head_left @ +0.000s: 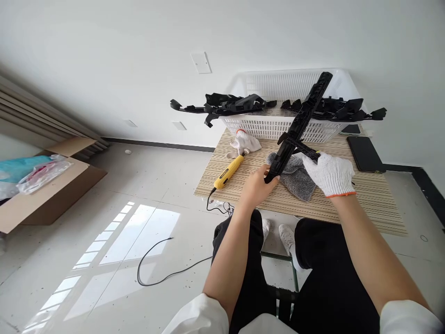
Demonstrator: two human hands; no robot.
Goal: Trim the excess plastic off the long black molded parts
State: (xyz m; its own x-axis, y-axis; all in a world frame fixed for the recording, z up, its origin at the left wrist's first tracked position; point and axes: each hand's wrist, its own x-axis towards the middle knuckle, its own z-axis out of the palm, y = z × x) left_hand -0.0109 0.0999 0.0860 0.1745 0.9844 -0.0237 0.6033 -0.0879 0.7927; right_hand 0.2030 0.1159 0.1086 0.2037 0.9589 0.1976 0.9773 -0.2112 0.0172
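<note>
A long black plastic part (301, 121) is held tilted above the table, its far end rising over the white basket. My bare left hand (259, 185) grips its near end, thumb and fingers wrapped round it. My right hand (328, 174), in a white knit glove with an orange cuff, is closed around the outer end of a black side arm (302, 147) that crosses the long part. A small bit of yellow shows at the glove's fingers; what it belongs to is hidden. Beneath the part lies a grey cloth (299, 183).
Several black plastic parts (239, 105) lie across the white basket (274, 127), jutting past its sides. A yellow corded tool (229, 171) and a loose white glove (247, 140) lie left on the slatted tabletop (368, 204). A black phone-like slab (365, 154) lies right. Floor left: cable (163, 279), cardboard box (59, 192).
</note>
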